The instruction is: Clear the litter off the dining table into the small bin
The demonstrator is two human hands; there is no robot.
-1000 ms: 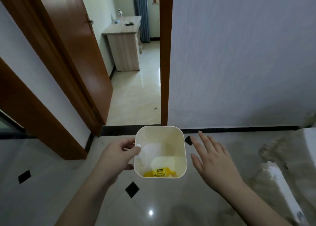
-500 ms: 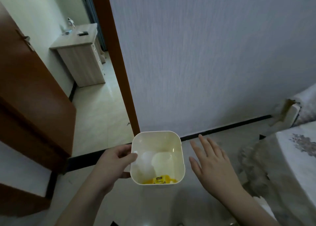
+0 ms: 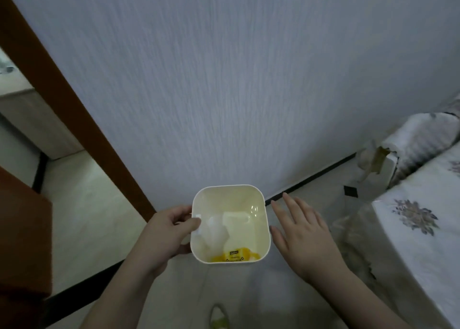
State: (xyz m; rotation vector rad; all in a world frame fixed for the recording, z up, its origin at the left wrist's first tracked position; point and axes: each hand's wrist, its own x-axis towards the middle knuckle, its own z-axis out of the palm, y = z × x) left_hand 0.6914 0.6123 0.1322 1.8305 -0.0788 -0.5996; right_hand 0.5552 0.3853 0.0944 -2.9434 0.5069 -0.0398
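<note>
Grey textured wall (image 3: 249, 79) fills the background. My left hand (image 3: 164, 236) pinches the rim of the small, square, glossy plastic bin (image 3: 258, 219), held over the floor and holding crumpled white tissue (image 3: 214, 231) and a yellow wrapper (image 3: 235, 255). My right hand (image 3: 306, 234) hovers beside it, fingers spread.

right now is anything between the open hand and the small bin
Nothing visible. The right hand hovers open just beside the small bin, a bare gap of floor between them, while the left hand grips the opposite rim.
</note>
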